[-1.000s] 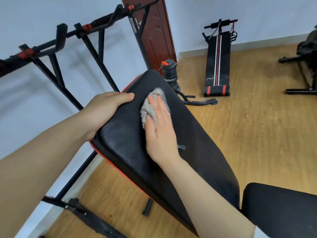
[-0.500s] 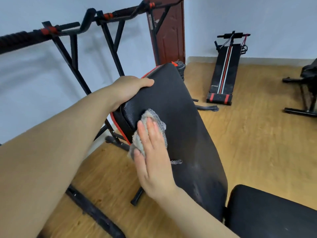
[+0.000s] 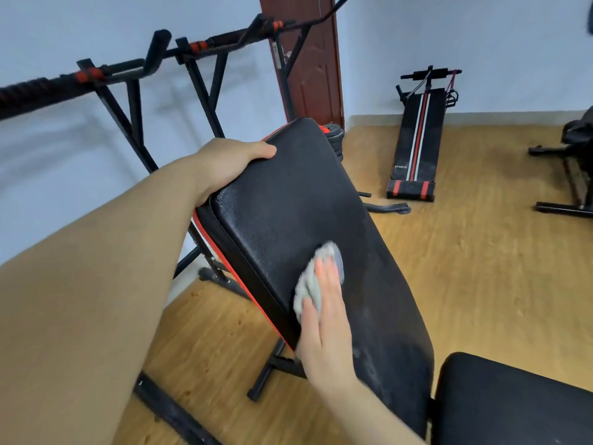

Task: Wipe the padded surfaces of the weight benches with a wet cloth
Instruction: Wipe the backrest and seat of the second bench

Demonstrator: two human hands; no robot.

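Note:
A black padded backrest (image 3: pixel 298 200) with red trim slopes up away from me. My left hand (image 3: pixel 229 163) grips its upper left edge, thumb on the pad. My right hand (image 3: pixel 325 322) lies flat on the lower middle of the pad and presses a grey cloth (image 3: pixel 313 281) against it; the cloth sticks out past my fingertips and to their left. The bench's black seat pad (image 3: pixel 513 403) lies at the lower right, just beyond the backrest's lower end.
A black pull-up frame (image 3: pixel 134 101) with red-banded grips stands along the left wall. A black sit-up board (image 3: pixel 417 136) with red and white stripes lies on the wooden floor by the far wall. Another machine's black legs (image 3: pixel 564 181) reach in at the right. A brown door (image 3: pixel 308 59) is behind.
My right hand has slid the cloth down the backrest from near the top toward its lower middle. My left hand keeps its grip on the upper edge. My view has shifted.

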